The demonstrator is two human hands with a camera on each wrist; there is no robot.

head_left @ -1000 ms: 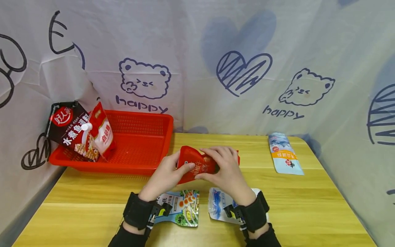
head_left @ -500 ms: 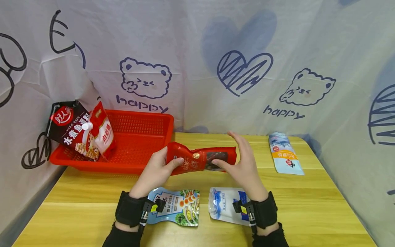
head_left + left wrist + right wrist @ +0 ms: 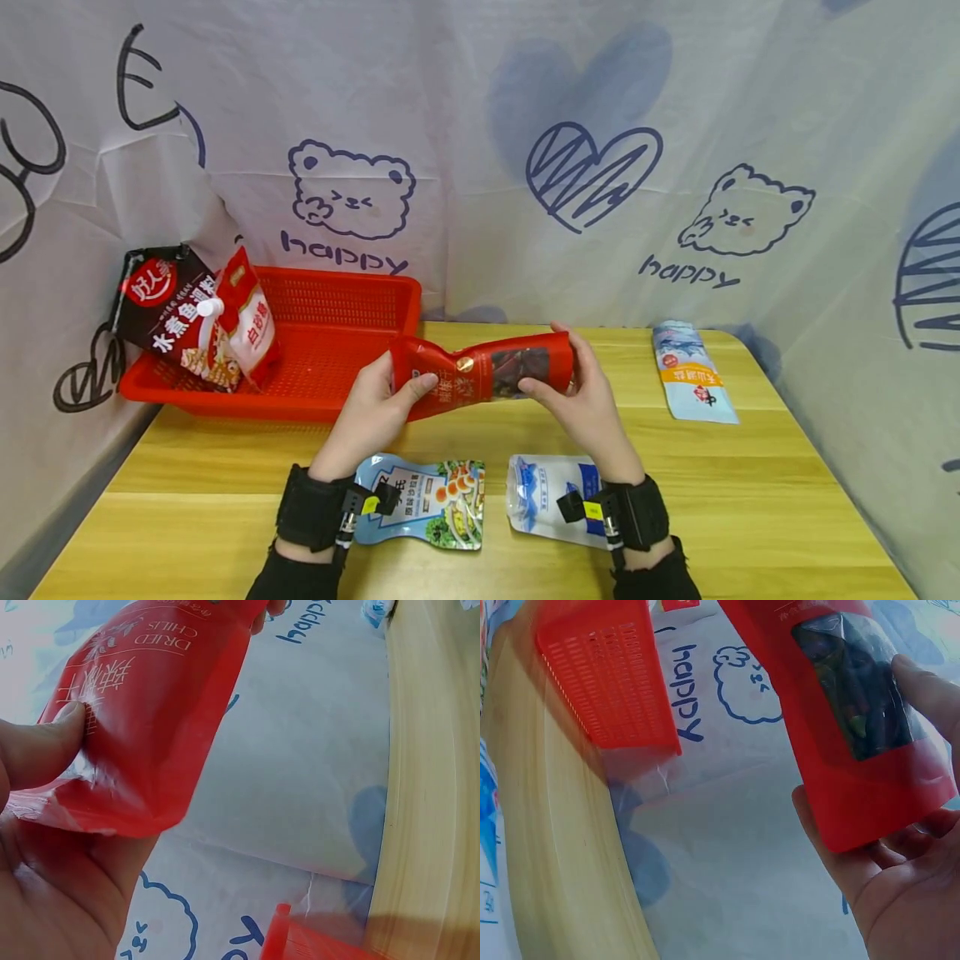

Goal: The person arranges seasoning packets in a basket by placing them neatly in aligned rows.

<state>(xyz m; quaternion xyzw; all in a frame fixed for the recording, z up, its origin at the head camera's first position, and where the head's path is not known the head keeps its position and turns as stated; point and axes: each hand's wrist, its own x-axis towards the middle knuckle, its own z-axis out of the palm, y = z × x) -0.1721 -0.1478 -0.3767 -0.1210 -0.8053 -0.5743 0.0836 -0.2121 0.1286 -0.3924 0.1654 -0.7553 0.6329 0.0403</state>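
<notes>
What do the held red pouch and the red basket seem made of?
Red pouch: probably flexible plastic film, satiny, given its creases and soft highlights; its clear window looks glossy. Red basket: likely rigid plastic, smooth, given its regular perforations and uniform colour.

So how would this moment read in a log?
left hand: grips red chili pouch at one end | right hand: grips other end | red basket: holds packets

Bear-printed white cloth [image 3: 480, 192] hangs behind the wooden table [image 3: 750, 492]
</notes>
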